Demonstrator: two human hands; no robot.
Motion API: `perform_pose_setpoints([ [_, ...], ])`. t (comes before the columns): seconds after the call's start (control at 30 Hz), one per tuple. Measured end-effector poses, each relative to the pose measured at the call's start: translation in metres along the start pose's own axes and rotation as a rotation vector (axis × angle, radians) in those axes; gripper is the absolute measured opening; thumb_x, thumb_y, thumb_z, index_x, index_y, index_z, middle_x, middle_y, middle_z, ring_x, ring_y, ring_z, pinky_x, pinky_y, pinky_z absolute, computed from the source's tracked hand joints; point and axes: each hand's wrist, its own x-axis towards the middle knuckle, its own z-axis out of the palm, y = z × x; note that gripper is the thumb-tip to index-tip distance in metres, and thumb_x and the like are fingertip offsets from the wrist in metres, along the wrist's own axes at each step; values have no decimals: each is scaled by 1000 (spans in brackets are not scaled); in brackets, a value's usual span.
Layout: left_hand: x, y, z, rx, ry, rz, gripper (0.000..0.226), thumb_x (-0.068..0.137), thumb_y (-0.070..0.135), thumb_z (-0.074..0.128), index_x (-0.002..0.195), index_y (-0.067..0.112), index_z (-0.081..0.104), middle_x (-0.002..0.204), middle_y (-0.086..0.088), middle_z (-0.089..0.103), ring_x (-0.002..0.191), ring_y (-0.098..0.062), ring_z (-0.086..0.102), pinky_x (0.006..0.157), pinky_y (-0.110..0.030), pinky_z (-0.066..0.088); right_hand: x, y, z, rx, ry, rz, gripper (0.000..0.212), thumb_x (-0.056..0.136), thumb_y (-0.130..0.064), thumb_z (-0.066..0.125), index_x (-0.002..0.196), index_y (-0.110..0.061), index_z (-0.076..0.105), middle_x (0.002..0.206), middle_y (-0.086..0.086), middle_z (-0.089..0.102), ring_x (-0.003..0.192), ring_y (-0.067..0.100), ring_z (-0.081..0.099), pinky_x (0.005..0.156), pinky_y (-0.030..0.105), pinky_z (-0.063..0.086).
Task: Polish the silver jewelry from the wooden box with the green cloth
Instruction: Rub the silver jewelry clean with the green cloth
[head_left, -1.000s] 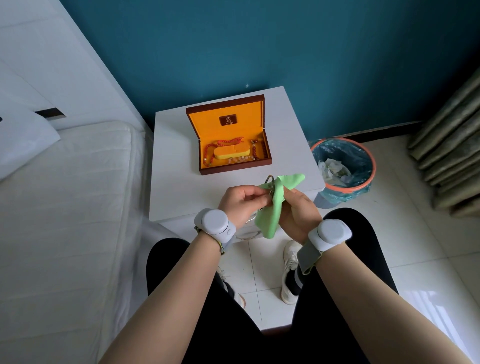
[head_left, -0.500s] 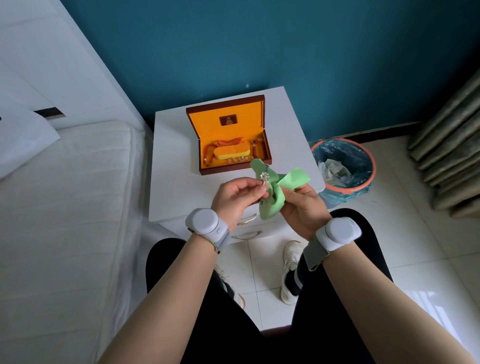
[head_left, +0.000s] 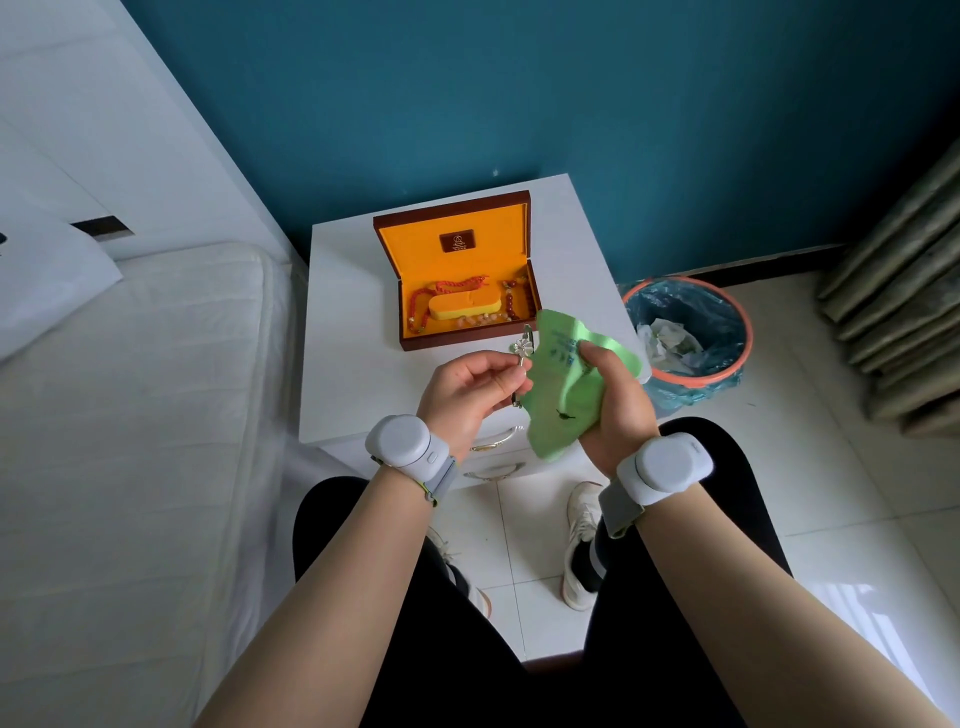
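Bed (head_left: 130, 415) on the far left, white nightstand (head_left: 353, 332) just beside it. Wooden box (head_left: 462, 306) sits open on the nightstand, lid tilted back toward the blue wall, orange lining, red and pale beads inside.

Left hand (head_left: 467, 395) raised over the nightstand's front edge, palm turned up, fingers curled, pinching the silver jewelry (head_left: 522, 358) between thumb and fingertips. Piece is thin and long; long axis runs near vertical, flower-shaped end pointing up and away toward the box, lower end hidden behind the cloth edge. Whether it's a bangle or a pin, can't tell.

Green cloth (head_left: 566, 384) touches the jewelry's right side, draped open with its long side up-down, top edge overlapping the box's front corner in view. Right hand (head_left: 613, 410) grips it, thumb pressed on the front, fingers behind. Hands close together but not touching. Both forearms angle inward, grey band on each wrist.

Bin (head_left: 691, 338) with blue liner on the floor, far right.
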Motion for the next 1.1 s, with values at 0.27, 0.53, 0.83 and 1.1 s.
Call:
perform_pose_setpoints([
  [0.27, 0, 3, 0, -35, -3, 5, 28, 83, -1, 59, 72, 20, 74, 70, 4, 71, 66, -10, 65, 72, -25, 51, 0, -7, -2, -138, -80, -187, 12, 76, -17, 61, 68, -8, 63, 71, 5, 70, 76, 23, 67, 75, 39, 49],
  [0.53, 1, 6, 2, -37, 1, -13, 21, 84, -1, 57, 78, 14, 70, 66, 4, 69, 64, -9, 64, 68, -22, 52, -1, -10, 6, -137, 23, -162, 28, 96, -25, 48, 76, -7, 58, 64, 8, 55, 40, 14, 44, 49, 28, 40],
  [0.83, 1, 3, 2, -29, 20, -51, 17, 85, -2, 56, 82, 10, 66, 63, 4, 69, 61, -8, 63, 69, -23, 52, 2, -1, 0, -321, 27, -98, 39, 85, 2, 45, 59, -17, 67, 76, 9, 63, 60, 20, 52, 49, 21, 45],
  [1.1, 1, -2, -1, -20, 19, -87, 9, 83, 4, 60, 83, 10, 67, 62, 3, 68, 65, -10, 63, 73, -28, 51, 0, 12, -6, -267, -247, 161, 39, 81, 15, 54, 119, 6, 55, 99, 17, 62, 81, 24, 58, 76, 30, 47],
])
